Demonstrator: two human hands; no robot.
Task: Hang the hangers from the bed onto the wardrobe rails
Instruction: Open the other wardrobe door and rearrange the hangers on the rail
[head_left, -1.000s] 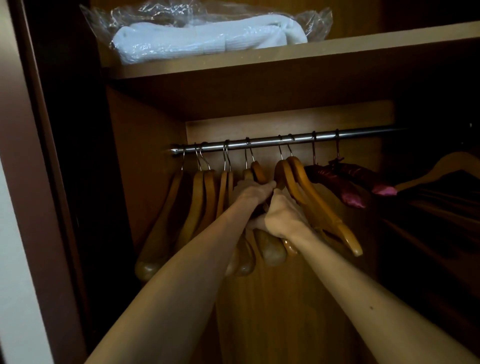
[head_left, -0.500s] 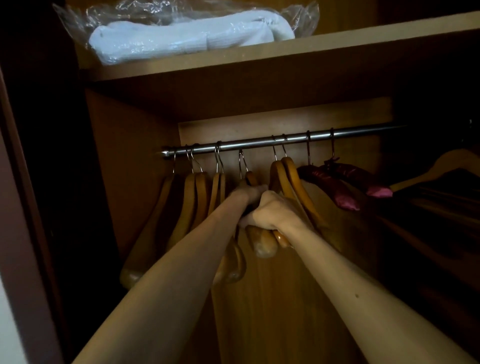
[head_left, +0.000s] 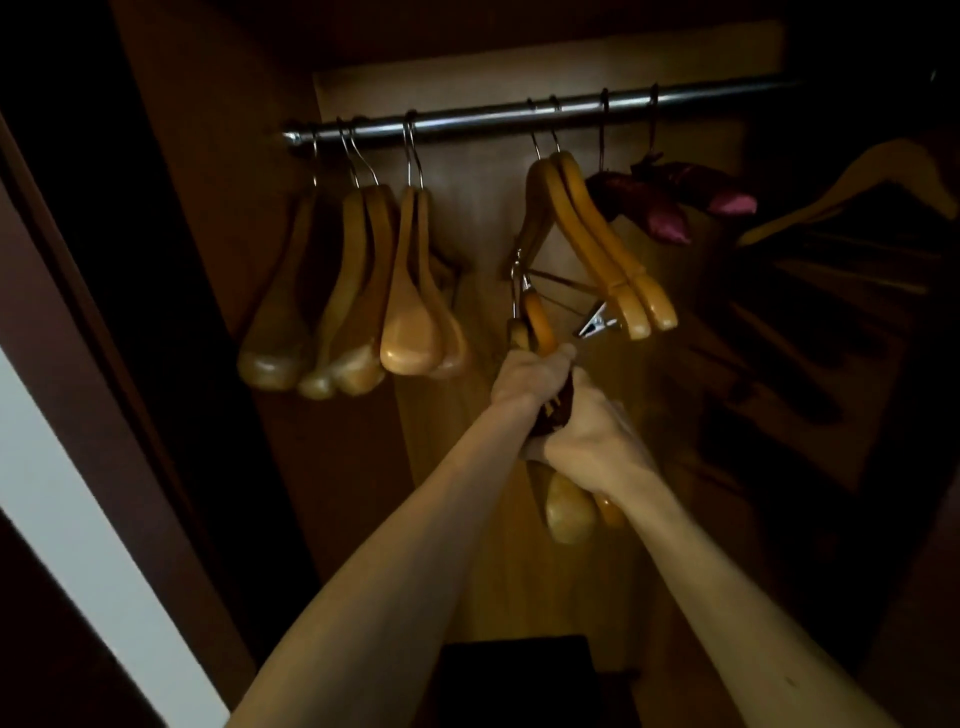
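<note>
A steel rail (head_left: 483, 118) runs across the wardrobe near the top. Several wooden hangers (head_left: 363, 291) hang from its left part, two more wooden hangers (head_left: 597, 244) right of the middle, and two dark red padded hangers (head_left: 670, 208) beyond them. Both my hands grip wooden hangers (head_left: 569, 512) held well below the rail. My left hand (head_left: 530, 376) closes around their upper part, just under the metal hooks (head_left: 517, 291). My right hand (head_left: 592, 441) grips them lower down. The hooks are off the rail.
The wardrobe's wooden back panel (head_left: 467, 441) is behind the hangers. A dark door frame (head_left: 104, 364) and a white wall strip (head_left: 78, 519) stand at the left. Another wooden hanger (head_left: 857, 182) hangs in the dark right section. A dark box (head_left: 514, 675) sits at the bottom.
The hangers in my hands have come off the rail and dropped well below it, leaving a gap on the rail. My view has tilted down; the top shelf is out of sight.
</note>
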